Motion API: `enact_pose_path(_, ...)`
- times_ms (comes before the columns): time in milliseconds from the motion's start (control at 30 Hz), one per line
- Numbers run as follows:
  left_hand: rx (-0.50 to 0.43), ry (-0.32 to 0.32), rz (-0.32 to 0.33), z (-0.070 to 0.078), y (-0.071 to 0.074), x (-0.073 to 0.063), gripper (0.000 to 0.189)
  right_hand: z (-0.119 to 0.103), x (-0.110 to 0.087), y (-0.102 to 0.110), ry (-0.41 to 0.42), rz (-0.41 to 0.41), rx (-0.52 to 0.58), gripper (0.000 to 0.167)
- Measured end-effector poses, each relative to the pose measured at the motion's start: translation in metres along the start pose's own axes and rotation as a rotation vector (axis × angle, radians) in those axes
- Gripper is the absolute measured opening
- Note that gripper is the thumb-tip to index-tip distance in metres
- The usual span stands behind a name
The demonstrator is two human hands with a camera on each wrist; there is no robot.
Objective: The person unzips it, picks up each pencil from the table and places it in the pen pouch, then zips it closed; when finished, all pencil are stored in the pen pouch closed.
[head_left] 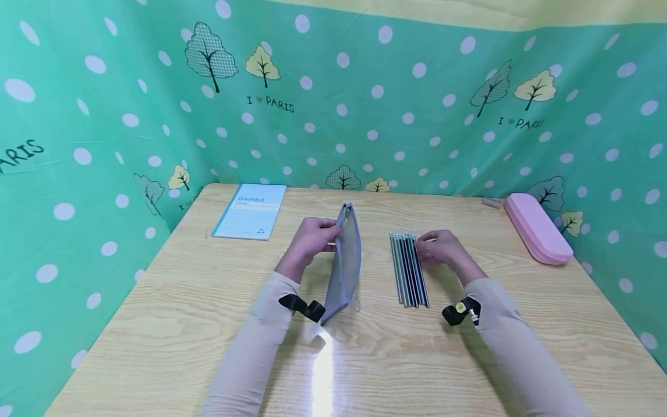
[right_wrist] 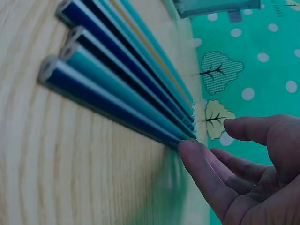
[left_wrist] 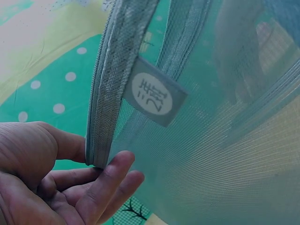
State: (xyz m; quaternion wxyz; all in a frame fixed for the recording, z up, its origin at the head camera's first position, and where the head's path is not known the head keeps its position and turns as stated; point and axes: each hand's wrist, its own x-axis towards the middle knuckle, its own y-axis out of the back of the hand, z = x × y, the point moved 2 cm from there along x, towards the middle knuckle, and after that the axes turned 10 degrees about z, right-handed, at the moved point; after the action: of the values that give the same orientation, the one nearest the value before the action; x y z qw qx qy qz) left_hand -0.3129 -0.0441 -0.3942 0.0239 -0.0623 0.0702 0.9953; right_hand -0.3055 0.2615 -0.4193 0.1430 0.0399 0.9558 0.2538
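Observation:
My left hand (head_left: pixel 314 236) pinches the zipped edge of a grey-blue mesh zip pouch (head_left: pixel 344 266), which stands on its side with its mouth spread apart. Thumb and fingers meet at that edge in the left wrist view, just below a label (left_wrist: pixel 156 91) on the pouch (left_wrist: pixel 197 154). To the right, a row of blue, teal and black pencils (head_left: pixel 408 272) lies side by side on the table. My right hand (head_left: pixel 440 249) is at their far right end. One fingertip touches the outermost pencil (right_wrist: pixel 108 101) in the right wrist view, with thumb and fingers apart.
A light blue notebook (head_left: pixel 252 211) lies at the back left of the wooden table (head_left: pixel 172 313). At the back right are a pink pencil case (head_left: pixel 537 229) and a small grey object (head_left: pixel 491 202). A green dotted curtain (head_left: pixel 359 116) hangs behind and along the sides.

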Motion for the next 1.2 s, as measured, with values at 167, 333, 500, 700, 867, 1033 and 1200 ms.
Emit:
enact_pose_path(167, -0.001, 0.0, 0.002, -0.001, -0.001, 0.002, 0.035, 0.005, 0.006, -0.001, 0.001, 0.022, -0.053, 0.046)
enact_pose_path(333, 0.0, 0.006, 0.005, -0.001, -0.001, 0.002, 0.035, 0.007, 0.009, 0.0, -0.002, 0.042, -0.088, 0.045)
enact_pose_path(500, 0.001, 0.006, 0.004, 0.0, -0.002, 0.001, 0.036, 0.007, 0.01, 0.001, -0.025, 0.043, -0.091, 0.046)
enact_pose_path(700, 0.002, 0.004, 0.005, -0.001, -0.003, 0.002, 0.036, 0.009, 0.011, 0.0, -0.026, 0.069, -0.089, 0.043)
enact_pose_path(867, 0.011, 0.01, 0.013, -0.001, -0.002, 0.001, 0.034, 0.011, 0.013, -0.006, 0.032, 0.106, -0.133, 0.038)
enact_pose_path(1033, 0.012, 0.01, 0.014, -0.001, -0.003, 0.001, 0.035, 0.011, 0.014, -0.008, 0.12, 0.15, -0.245, 0.036)
enact_pose_path(1200, 0.008, 0.009, 0.007, -0.003, -0.004, 0.003, 0.035, 0.009, 0.016, -0.01, 0.161, 0.184, -0.35, 0.04)
